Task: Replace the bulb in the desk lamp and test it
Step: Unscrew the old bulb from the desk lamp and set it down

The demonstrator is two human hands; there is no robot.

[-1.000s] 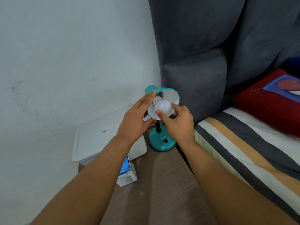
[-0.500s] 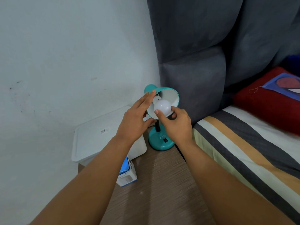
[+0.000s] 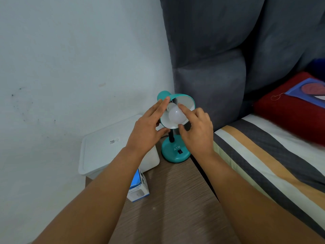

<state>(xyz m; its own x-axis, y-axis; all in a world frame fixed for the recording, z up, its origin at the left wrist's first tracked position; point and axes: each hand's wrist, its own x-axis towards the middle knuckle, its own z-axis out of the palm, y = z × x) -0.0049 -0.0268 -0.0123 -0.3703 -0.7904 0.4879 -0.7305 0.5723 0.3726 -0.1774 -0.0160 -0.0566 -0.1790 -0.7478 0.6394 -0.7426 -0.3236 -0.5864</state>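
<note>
A teal desk lamp stands at the far end of a wooden bedside table [image 3: 175, 199], its round base [image 3: 173, 154] carrying a black switch [image 3: 179, 152]. The shade [image 3: 188, 103] is tilted towards me, white inside, with a white bulb [image 3: 175, 115] sitting in its socket, unlit. My left hand [image 3: 146, 127] holds the shade's left rim, fingers on top and thumb under the lower edge. My right hand [image 3: 197, 131] pinches the bulb, index finger on its upper right and thumb at its lower right.
A small blue and white bulb box [image 3: 139, 189] lies on the table under my left forearm. A white lidded plastic container [image 3: 105, 147] stands left of the lamp against the wall. To the right are a striped bed [image 3: 263, 155], a grey headboard [image 3: 211, 67] and a red pillow [image 3: 290, 113].
My right hand has turned on the bulb: its index finger moved from the bulb's lower front to its upper right side. My left hand stays on the shade.
</note>
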